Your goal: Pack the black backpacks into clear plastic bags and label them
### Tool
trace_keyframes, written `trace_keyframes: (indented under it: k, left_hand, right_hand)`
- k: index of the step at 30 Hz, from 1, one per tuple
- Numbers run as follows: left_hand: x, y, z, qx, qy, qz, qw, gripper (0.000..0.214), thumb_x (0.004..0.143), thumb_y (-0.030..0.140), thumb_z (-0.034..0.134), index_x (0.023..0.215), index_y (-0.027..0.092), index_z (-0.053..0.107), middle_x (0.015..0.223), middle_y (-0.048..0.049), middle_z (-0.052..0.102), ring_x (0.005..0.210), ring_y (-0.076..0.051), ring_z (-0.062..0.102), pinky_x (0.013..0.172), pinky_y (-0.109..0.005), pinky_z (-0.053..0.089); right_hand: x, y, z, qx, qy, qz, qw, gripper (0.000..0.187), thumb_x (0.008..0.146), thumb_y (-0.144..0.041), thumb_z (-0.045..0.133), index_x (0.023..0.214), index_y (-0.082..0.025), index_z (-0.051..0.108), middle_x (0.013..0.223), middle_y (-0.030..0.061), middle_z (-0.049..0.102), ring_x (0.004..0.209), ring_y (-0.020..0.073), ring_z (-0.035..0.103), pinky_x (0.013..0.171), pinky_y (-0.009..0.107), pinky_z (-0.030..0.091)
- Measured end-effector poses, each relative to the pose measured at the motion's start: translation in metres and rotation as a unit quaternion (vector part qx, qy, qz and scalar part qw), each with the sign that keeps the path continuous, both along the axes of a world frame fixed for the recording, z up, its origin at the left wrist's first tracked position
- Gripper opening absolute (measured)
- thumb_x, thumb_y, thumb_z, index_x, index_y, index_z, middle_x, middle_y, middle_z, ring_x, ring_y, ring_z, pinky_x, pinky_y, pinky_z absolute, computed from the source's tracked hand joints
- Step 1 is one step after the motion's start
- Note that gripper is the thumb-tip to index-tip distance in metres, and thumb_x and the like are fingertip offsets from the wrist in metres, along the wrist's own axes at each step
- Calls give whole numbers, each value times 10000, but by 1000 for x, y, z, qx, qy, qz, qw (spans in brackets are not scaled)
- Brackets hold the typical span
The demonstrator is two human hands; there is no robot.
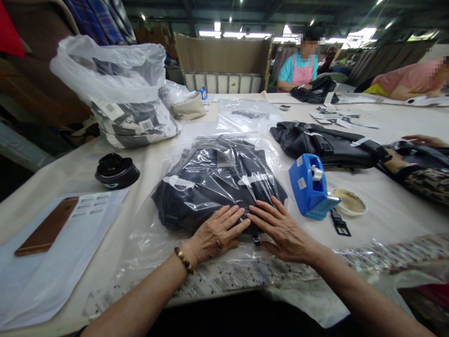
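Note:
A black bag (206, 187) lies flat inside a clear plastic bag (140, 243) in front of me. White strips show on its two straps, and a pale label sits near its top. My left hand (219, 234) rests with fingers stretched out on the plastic over the bag's lower edge. Beside it, my right hand (280, 229) lies open on the lower right part, its fingertips close to those of the left. A small black piece (257, 240) shows between the two hands; its kind I cannot make out.
Right of the bag stand a blue tape dispenser (308, 187), a tape roll (351, 202) and a black buckle (340, 223). Leftward are a phone (47, 227) on paper sheets, a black coiled item (117, 172) and a filled plastic sack (133, 117). Co-workers handle black bags (326, 142) across and to the right.

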State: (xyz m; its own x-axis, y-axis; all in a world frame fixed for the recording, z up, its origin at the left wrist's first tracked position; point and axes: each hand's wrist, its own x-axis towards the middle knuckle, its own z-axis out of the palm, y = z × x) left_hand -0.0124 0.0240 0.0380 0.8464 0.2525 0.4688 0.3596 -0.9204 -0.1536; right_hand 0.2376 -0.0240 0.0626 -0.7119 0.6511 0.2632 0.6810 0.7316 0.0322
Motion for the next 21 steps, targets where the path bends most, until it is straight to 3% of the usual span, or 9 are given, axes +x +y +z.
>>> trace_keyframes:
  k: [7, 14, 21]
  left_hand:
    - [0, 0, -1, -20, 9, 0, 1000, 568, 849, 397, 573, 1321, 125, 411, 1363, -154, 476, 1284, -286, 419, 1044, -455, 413]
    - [3, -4, -1, -25, 18, 11, 999, 651, 810, 440, 596, 1316, 84, 394, 1359, -173, 472, 1274, -320, 418, 1050, -492, 386]
    - [20, -22, -6, 15, 43, 76, 996, 406, 850, 194, 418, 1221, 30, 441, 1334, -252, 455, 1288, -382, 378, 1043, -564, 332]
  right_hand:
    - [-4, 4, -16, 67, 20, -11, 997, 602, 838, -404, 542, 1360, -137, 402, 1401, 97, 444, 1349, 269, 263, 1125, 541, 165]
    - [-7, 6, -22, 81, 31, -34, 996, 549, 800, -220, 492, 1339, -142, 419, 1383, 68, 469, 1328, 255, 286, 1141, 512, 103]
    - [-9, 5, -18, 77, 40, -28, 996, 521, 825, -262, 480, 1331, -147, 432, 1359, 68, 493, 1300, 250, 320, 1134, 500, 120]
